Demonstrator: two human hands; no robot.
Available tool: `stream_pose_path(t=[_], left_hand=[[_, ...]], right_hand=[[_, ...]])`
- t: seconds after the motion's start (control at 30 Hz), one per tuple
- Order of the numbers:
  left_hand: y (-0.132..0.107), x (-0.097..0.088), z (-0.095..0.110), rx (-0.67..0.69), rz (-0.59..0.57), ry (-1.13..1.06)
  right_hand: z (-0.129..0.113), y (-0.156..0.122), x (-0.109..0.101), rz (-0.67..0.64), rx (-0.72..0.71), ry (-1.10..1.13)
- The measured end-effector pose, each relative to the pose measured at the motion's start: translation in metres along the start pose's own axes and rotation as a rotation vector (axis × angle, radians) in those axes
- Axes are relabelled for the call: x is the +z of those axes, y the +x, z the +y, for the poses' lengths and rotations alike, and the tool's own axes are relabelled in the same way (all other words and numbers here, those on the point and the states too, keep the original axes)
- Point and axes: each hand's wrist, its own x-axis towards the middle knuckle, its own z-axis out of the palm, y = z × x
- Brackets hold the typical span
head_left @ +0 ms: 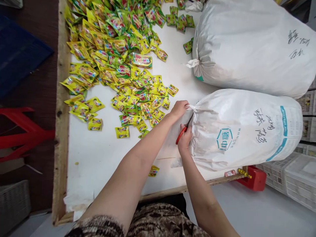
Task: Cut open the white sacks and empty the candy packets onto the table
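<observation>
A white-topped table with a raw wooden rim fills the middle of the frame. Across its upper right lies a large white sack with handwritten marks, tied shut at its left end. Below it, at centre right, lies a second white sack with a teal printed emblem and handwriting, its gathered neck pointing left toward the frame's centre. A broad heap of yellow and green candy packets spreads over the upper left of the table, thinning toward the middle.

At the lower right edge of the table sits a red tool with a brass fitting.

The left hand is clenched on the tied neck of the nearer sack, pinching it from the left. Just below, the right hand grasps red-handled scissors, their blades angled up to the neck, right beside the left hand's fingers.
</observation>
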Motion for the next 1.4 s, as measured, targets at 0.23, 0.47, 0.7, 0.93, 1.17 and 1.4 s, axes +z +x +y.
stream_pose_path(t=[0.23,0.47,0.7,0.93,1.17,1.4], left_hand=[[-0.006,0.001,0.0,-0.134,-0.071,-0.15],[-0.005,0.004,-0.001,-0.112,-0.038,-0.14],[-0.009,0.006,-0.004,-0.124,-0.028,-0.209],[-0.004,0.001,-0.008,-0.114,-0.082,-0.151],[0.0,0.006,-0.007,-0.002,-0.127,-0.215],[0.013,0.011,-0.006,-0.171,-0.127,-0.399]], right_hand=[[0.003,0.024,0.016,0.182,-0.016,-0.12],[0.003,0.002,0.001,0.129,-0.094,-0.149],[-0.02,0.044,0.012,0.19,-0.106,-0.125],[-0.049,0.044,-0.007,-0.07,0.176,0.15],[-0.037,-0.008,-0.038,-0.353,0.23,0.452],[-0.049,0.004,-0.044,-0.329,0.23,0.426]])
